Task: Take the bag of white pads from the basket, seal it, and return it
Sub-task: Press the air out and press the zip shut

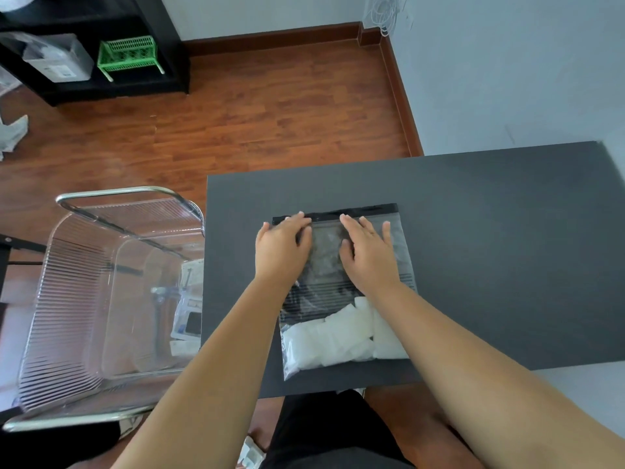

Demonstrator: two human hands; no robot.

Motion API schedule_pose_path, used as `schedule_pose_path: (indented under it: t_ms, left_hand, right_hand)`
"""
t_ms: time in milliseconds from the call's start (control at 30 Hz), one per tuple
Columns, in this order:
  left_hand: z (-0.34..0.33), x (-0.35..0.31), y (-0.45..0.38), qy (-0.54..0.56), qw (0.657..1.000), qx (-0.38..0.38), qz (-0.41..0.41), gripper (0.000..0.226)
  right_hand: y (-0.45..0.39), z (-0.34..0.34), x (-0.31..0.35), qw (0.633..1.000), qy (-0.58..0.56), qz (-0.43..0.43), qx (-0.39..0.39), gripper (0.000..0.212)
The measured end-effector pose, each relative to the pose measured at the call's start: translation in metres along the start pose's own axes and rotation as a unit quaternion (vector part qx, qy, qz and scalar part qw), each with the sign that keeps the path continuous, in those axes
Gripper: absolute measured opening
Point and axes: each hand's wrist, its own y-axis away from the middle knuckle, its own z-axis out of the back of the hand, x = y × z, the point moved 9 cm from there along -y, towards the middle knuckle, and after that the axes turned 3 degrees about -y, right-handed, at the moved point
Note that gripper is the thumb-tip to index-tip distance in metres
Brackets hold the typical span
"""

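Both hands spread flat, palms down, side by side on the upper half of the clear bag [341, 292]: left hand [282, 247] with fingertips on the black seal strip [358, 211] near its left end, right hand [368, 252] with fingers reaching just short of the strip. Nothing gripped, only pressed. White pads [341, 336] bunched at the bag's near end. Bag lying flat on the dark bench [490, 231]. Clear basket [101, 299] just left of the bench, holding other packets.
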Motion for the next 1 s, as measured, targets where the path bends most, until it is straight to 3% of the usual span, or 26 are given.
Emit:
schedule_pose_path:
  t_ms: [100, 200, 333, 500, 1000]
  left_hand:
    - [0.011, 0.007, -0.010, 0.041, 0.997, -0.057, 0.034, 0.023]
    - [-0.011, 0.001, -0.012, 0.037, 0.999, -0.016, 0.031, 0.034]
    - [-0.037, -0.004, -0.017, -0.047, 0.998, 0.028, 0.034, 0.045]
    - [-0.046, 0.001, -0.025, -0.095, 0.988, 0.056, 0.104, 0.052]
    - [-0.046, 0.005, -0.039, -0.042, 0.976, 0.095, 0.191, 0.075]
  right_hand:
    - [-0.019, 0.018, 0.003, 0.996, -0.055, -0.018, -0.063, 0.036]
    - [-0.034, 0.021, -0.001, 0.996, -0.046, -0.041, -0.068, 0.022]
    - [-0.043, 0.013, -0.019, 0.988, -0.078, -0.126, -0.042, 0.012]
    - [-0.050, 0.010, -0.024, 0.982, -0.092, -0.165, -0.021, 0.010]
    - [-0.059, 0.007, -0.022, 0.985, 0.010, -0.169, 0.030, 0.017]
